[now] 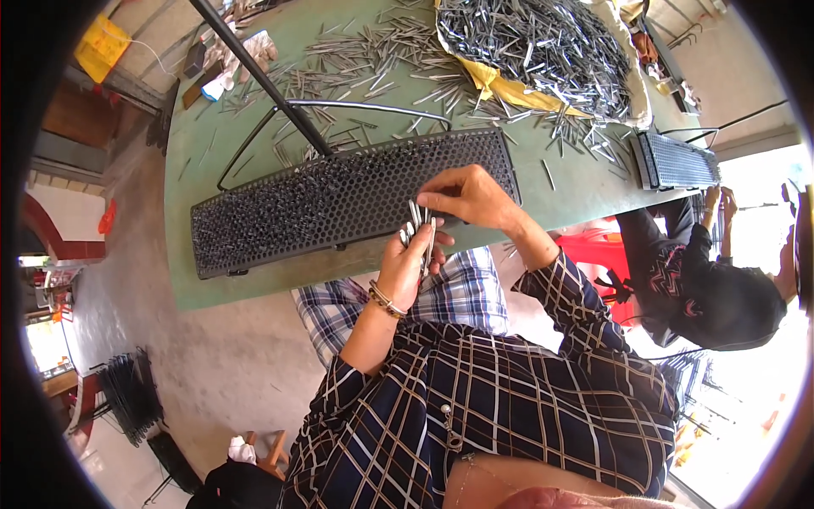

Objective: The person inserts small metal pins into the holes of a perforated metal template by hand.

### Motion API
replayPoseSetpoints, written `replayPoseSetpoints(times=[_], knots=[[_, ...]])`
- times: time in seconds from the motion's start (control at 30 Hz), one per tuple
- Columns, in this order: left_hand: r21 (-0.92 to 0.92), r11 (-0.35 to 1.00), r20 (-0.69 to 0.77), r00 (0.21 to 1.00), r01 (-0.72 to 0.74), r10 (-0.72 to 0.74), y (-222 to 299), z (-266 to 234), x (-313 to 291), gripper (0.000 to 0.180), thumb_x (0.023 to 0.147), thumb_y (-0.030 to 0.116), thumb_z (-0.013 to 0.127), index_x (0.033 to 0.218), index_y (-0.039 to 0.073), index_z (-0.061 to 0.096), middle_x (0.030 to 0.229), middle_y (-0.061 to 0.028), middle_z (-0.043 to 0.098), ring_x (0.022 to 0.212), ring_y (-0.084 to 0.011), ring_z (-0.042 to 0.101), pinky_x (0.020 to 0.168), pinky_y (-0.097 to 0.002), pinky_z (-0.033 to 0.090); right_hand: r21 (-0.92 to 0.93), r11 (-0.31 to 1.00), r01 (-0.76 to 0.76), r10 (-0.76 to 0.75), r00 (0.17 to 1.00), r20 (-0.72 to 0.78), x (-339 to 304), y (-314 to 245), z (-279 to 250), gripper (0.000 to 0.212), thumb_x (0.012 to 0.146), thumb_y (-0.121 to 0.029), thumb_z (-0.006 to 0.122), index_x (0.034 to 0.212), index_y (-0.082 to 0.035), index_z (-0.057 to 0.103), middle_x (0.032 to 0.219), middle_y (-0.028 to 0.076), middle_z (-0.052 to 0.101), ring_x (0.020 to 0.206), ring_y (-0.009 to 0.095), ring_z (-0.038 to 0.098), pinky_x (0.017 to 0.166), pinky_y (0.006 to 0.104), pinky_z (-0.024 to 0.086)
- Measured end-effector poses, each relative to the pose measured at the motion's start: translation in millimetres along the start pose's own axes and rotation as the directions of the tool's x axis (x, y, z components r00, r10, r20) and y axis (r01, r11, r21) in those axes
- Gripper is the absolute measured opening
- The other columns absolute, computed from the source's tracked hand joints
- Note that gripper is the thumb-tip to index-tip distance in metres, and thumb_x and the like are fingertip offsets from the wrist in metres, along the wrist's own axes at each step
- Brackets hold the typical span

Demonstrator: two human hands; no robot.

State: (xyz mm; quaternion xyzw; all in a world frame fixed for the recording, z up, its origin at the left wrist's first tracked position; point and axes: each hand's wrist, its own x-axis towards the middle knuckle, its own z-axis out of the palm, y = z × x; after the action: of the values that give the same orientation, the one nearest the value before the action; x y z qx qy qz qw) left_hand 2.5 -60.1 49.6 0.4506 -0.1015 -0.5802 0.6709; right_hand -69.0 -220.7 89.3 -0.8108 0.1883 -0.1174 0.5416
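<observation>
My left hand (pixel 407 265) is closed around a bunch of thin silvery metal strips (pixel 415 227), which fan upward out of the fingers. Just above it, my right hand (pixel 475 198) has thumb and fingertips pinched together at the top ends of the strips; what it grips is hidden. Both hands are at the near edge of a long black rack (pixel 365 197) full of small round holes. Dark pieces stand packed in the holes over the rack's left part and along its far side, while bare holes show toward the right.
The rack lies on a green table (pixel 191 293). A dark metal rod (pixel 254 72) slants above it. Loose strips lie scattered behind, beside a big heap (pixel 534 51) on yellow-edged sacking. At right, another person (pixel 721 297) works at a similar rack (pixel 678 161), near a red stool (pixel 593 254).
</observation>
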Motion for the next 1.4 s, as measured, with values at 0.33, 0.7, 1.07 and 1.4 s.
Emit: replayPoseSetpoints(times=[0.33,0.7,1.07,1.4], knots=[[-0.071,0.990,-0.010,0.992,0.121,-0.122,-9,1,5,0.025,0.092,0.024,0.053,0.106,0.004,0.059,0.083,-0.0073,0.063,0.061,-0.0082,0.052,0.050,-0.0213,0.041,-0.116,0.992,0.047,-0.097,0.874,-0.476,25,4,-21,0.021,0.082,-0.015,0.066,0.096,0.000,0.066,0.081,0.007,0.067,0.071,0.010,0.060,0.066,0.0249,0.048],[0.004,0.989,-0.056,0.987,0.151,-0.150,-10,-5,3,0.029,0.094,0.027,0.046,0.104,0.002,0.059,0.081,-0.0079,0.064,0.060,-0.0088,0.053,0.050,-0.0224,0.042,-0.557,0.777,0.295,-0.524,0.793,-0.311,40,32,-12,0.017,0.077,-0.012,0.067,0.091,-0.004,0.067,0.084,0.010,0.064,0.075,0.027,0.059,0.069,0.0337,0.048],[0.011,0.992,-0.092,0.988,0.125,-0.124,-5,-5,-3,0.028,0.094,0.025,0.048,0.103,0.002,0.059,0.078,-0.0068,0.063,0.057,-0.0067,0.050,0.047,-0.0211,0.040,-0.660,0.668,0.344,-0.585,0.791,-0.180,45,31,-11,0.013,0.077,-0.014,0.065,0.087,-0.006,0.066,0.080,0.007,0.061,0.072,0.026,0.055,0.069,0.0352,0.044],[-0.067,0.994,-0.058,0.994,0.086,-0.090,-5,-9,-5,0.029,0.094,0.028,0.048,0.105,0.003,0.058,0.078,-0.0050,0.062,0.057,-0.0052,0.049,0.046,-0.0196,0.037,-0.627,0.731,0.269,-0.537,0.794,-0.286,31,12,-9,0.017,0.078,-0.015,0.068,0.091,-0.003,0.067,0.089,0.009,0.062,0.081,0.025,0.059,0.074,0.0339,0.047]])
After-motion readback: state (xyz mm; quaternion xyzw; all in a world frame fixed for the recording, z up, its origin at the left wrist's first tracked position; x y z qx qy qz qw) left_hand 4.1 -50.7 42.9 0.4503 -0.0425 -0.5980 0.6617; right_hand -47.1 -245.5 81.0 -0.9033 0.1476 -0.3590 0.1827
